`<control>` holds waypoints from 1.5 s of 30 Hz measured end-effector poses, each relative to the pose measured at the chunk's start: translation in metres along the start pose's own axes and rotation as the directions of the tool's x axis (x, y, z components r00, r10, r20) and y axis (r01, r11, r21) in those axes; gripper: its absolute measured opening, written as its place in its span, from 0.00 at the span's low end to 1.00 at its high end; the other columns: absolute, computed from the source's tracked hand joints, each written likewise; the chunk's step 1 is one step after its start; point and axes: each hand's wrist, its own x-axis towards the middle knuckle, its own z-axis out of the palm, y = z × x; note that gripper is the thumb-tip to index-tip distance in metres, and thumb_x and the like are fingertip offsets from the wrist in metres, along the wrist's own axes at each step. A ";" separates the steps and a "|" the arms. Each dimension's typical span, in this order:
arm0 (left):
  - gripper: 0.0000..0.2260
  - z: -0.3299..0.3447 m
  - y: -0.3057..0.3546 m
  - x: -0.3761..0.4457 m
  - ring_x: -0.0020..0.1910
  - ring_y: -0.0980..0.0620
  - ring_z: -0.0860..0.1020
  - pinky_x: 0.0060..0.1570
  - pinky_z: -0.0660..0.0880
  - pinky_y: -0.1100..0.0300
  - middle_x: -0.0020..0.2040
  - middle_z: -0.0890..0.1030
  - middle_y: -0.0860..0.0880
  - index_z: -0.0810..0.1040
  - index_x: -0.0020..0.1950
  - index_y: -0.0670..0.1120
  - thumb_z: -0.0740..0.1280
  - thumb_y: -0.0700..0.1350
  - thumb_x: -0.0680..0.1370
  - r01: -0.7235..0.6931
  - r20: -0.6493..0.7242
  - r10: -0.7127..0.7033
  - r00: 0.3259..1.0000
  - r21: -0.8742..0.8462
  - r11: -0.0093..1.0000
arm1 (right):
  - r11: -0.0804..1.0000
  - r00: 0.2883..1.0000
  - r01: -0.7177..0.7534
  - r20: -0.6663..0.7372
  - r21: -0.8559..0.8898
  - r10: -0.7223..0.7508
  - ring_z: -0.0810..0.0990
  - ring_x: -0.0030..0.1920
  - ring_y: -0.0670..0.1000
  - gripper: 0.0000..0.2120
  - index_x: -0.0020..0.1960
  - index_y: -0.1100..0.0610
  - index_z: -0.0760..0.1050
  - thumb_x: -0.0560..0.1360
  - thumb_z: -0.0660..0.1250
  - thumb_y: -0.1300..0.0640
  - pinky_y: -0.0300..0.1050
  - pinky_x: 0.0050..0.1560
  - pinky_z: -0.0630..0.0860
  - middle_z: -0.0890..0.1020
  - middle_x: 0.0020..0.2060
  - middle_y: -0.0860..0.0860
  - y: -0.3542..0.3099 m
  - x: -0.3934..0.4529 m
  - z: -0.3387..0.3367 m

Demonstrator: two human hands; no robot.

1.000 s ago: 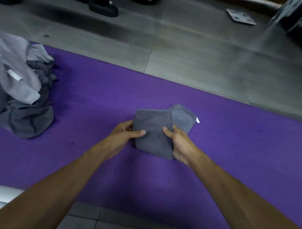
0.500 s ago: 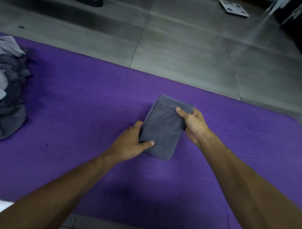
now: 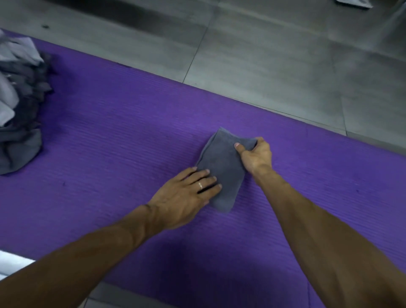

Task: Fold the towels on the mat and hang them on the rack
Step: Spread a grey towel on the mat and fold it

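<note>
A small grey towel (image 3: 222,162), folded into a narrow rectangle, lies on the purple mat (image 3: 131,143) near its middle. My left hand (image 3: 186,195) lies flat with straight fingers pressing on the towel's near left part. My right hand (image 3: 256,155) pinches the towel's far right corner, thumb on top and fingers curled round the edge. A heap of unfolded grey towels (image 3: 17,110) sits at the mat's left end. No rack is in view.
Grey tiled floor (image 3: 263,55) runs beyond the mat's far edge. A flat pale object (image 3: 353,2) lies on the floor at the top right. Something white (image 3: 11,263) shows at the bottom left by the mat's near edge.
The towel went from a loose half-fold to a narrow folded rectangle. My left hand let go of its edge and now lies flat on it. My right hand keeps pinching the far corner.
</note>
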 end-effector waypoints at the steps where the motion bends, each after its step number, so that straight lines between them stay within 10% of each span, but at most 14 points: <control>1: 0.21 0.003 0.000 -0.002 0.69 0.46 0.71 0.69 0.60 0.49 0.68 0.75 0.48 0.71 0.71 0.50 0.55 0.52 0.78 -0.004 0.052 0.005 0.999 -0.002 1.000 | 0.989 0.995 0.083 -0.038 -0.124 -0.089 0.77 0.57 0.57 0.19 0.59 0.54 0.70 0.72 0.72 0.53 0.50 0.57 0.75 0.77 0.54 0.54 -0.002 -0.006 -0.004; 3: 0.23 0.009 0.000 -0.002 0.70 0.46 0.70 0.70 0.59 0.48 0.69 0.74 0.47 0.70 0.72 0.50 0.55 0.56 0.78 0.023 0.123 -0.023 0.992 0.000 1.000 | 0.822 0.871 0.421 -0.083 -0.382 -0.485 0.72 0.62 0.58 0.23 0.66 0.55 0.68 0.72 0.67 0.56 0.53 0.60 0.70 0.73 0.62 0.55 -0.008 -0.020 -0.010; 5: 0.24 0.013 0.000 -0.001 0.70 0.46 0.70 0.70 0.60 0.47 0.70 0.73 0.47 0.70 0.72 0.51 0.56 0.58 0.78 0.027 0.150 -0.023 0.988 -0.025 0.999 | 0.513 0.602 0.777 0.195 -0.365 -0.774 0.69 0.68 0.57 0.21 0.67 0.55 0.72 0.74 0.60 0.54 0.55 0.66 0.67 0.73 0.67 0.55 -0.012 -0.033 -0.004; 8: 0.26 0.021 -0.004 -0.009 0.74 0.48 0.64 0.71 0.62 0.44 0.74 0.68 0.49 0.65 0.75 0.53 0.58 0.58 0.78 0.047 0.149 -0.035 0.988 -0.080 0.996 | 0.404 0.401 0.898 0.710 -0.178 -0.579 0.57 0.77 0.49 0.30 0.73 0.52 0.67 0.78 0.43 0.42 0.51 0.76 0.50 0.65 0.75 0.50 0.002 -0.036 0.009; 13: 0.27 0.028 -0.001 -0.014 0.76 0.49 0.59 0.72 0.58 0.44 0.75 0.65 0.52 0.62 0.75 0.54 0.60 0.58 0.78 0.106 0.084 -0.097 0.992 -0.116 0.988 | 0.075 0.441 0.881 0.754 -0.466 -0.487 0.42 0.78 0.49 0.33 0.78 0.43 0.44 0.76 0.33 0.32 0.60 0.73 0.38 0.46 0.78 0.45 0.013 0.024 -0.004; 18: 0.26 0.026 0.001 -0.009 0.75 0.49 0.62 0.71 0.56 0.41 0.74 0.68 0.51 0.65 0.74 0.54 0.59 0.60 0.77 0.106 0.088 -0.102 0.991 -0.045 0.993 | 0.191 0.600 0.766 0.575 -0.614 -0.556 0.48 0.78 0.56 0.28 0.78 0.46 0.53 0.79 0.41 0.42 0.64 0.74 0.42 0.52 0.79 0.52 -0.007 0.027 -0.013; 22: 0.25 0.022 0.009 0.000 0.70 0.47 0.68 0.70 0.56 0.38 0.68 0.75 0.48 0.74 0.68 0.50 0.64 0.58 0.73 0.124 0.025 -0.125 0.992 0.018 0.992 | 0.189 0.349 0.934 0.672 -0.302 -0.653 0.68 0.71 0.56 0.21 0.64 0.51 0.74 0.79 0.50 0.47 0.60 0.68 0.66 0.71 0.70 0.52 0.013 -0.015 -0.025; 28: 0.34 0.022 0.023 0.022 0.64 0.43 0.75 0.69 0.65 0.49 0.59 0.80 0.41 0.77 0.60 0.41 0.78 0.58 0.60 0.144 0.032 -0.145 0.989 0.038 0.989 | 0.229 0.618 0.782 0.674 -0.580 -0.405 0.43 0.78 0.51 0.30 0.78 0.42 0.47 0.76 0.36 0.39 0.60 0.74 0.39 0.47 0.79 0.45 0.023 0.012 -0.056; 32: 0.29 0.017 0.009 0.023 0.58 0.42 0.80 0.59 0.75 0.53 0.56 0.81 0.41 0.74 0.60 0.43 0.76 0.50 0.63 0.177 -0.015 -0.180 0.983 -0.133 0.975 | 0.255 0.539 0.840 0.682 -0.479 -0.494 0.51 0.78 0.53 0.33 0.76 0.51 0.61 0.71 0.59 0.53 0.53 0.76 0.43 0.56 0.78 0.53 0.009 -0.010 -0.053; 38: 0.19 -0.026 -0.019 0.021 0.52 0.57 0.79 0.54 0.75 0.59 0.53 0.81 0.51 0.73 0.61 0.48 0.69 0.51 0.71 0.447 0.199 -0.531 0.824 -0.803 0.393 | 0.266 0.489 0.871 0.679 -0.413 -0.548 0.62 0.74 0.53 0.41 0.72 0.55 0.65 0.66 0.72 0.39 0.53 0.75 0.53 0.68 0.72 0.53 0.000 -0.023 -0.044; 41: 0.18 -0.042 -0.032 0.017 0.47 0.61 0.78 0.50 0.76 0.62 0.49 0.81 0.54 0.74 0.55 0.52 0.70 0.56 0.69 0.408 0.231 -0.532 0.815 -0.880 0.243 | 0.288 0.453 0.889 0.581 -0.357 -0.677 0.79 0.51 0.59 0.22 0.54 0.55 0.74 0.68 0.67 0.41 0.52 0.52 0.74 0.81 0.49 0.53 -0.021 -0.024 -0.033; 45: 0.20 -0.059 -0.045 0.012 0.47 0.60 0.80 0.50 0.77 0.61 0.48 0.82 0.55 0.76 0.52 0.54 0.69 0.61 0.64 0.463 0.257 -0.620 0.741 -0.864 0.195 | 0.357 0.474 0.881 0.590 -0.312 -0.654 0.78 0.45 0.57 0.19 0.51 0.53 0.71 0.68 0.61 0.41 0.52 0.43 0.74 0.79 0.43 0.50 -0.044 -0.032 -0.036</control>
